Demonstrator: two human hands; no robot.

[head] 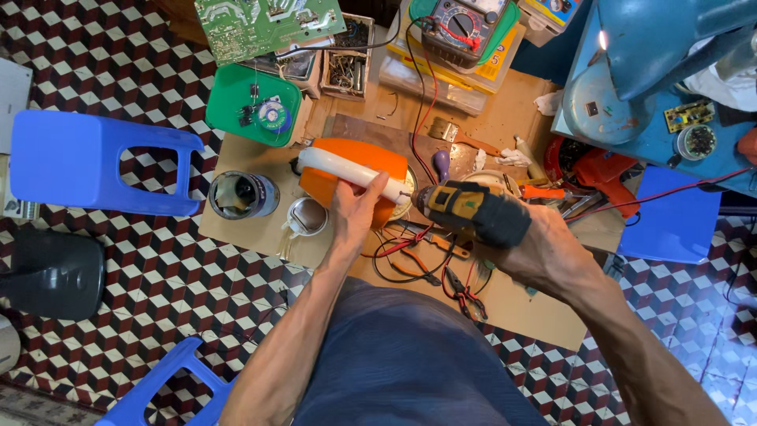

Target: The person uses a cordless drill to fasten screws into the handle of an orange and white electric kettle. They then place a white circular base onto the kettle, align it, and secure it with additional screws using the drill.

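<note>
Seen from above, a person's left hand (352, 211) is wrapped around a white plastic tube-shaped handle (347, 173) that lies across an orange plastic appliance housing (353, 158), just above a low wooden worktop (520, 308). The right hand (530, 244) is closed on a yellow-and-black cordless drill (473, 209), its tip touching the end of the white handle. Red and black wires (410, 256) and pliers (465, 296) lie below the hands. A green plastic tray (229, 102) sits at upper left, beside a blue plastic stool (79, 162) on the chequered floor (158, 276).

yellow flat box (495, 69) under the multimeter (461, 31) at top centre, perhaps another package (552, 14) just right
</note>
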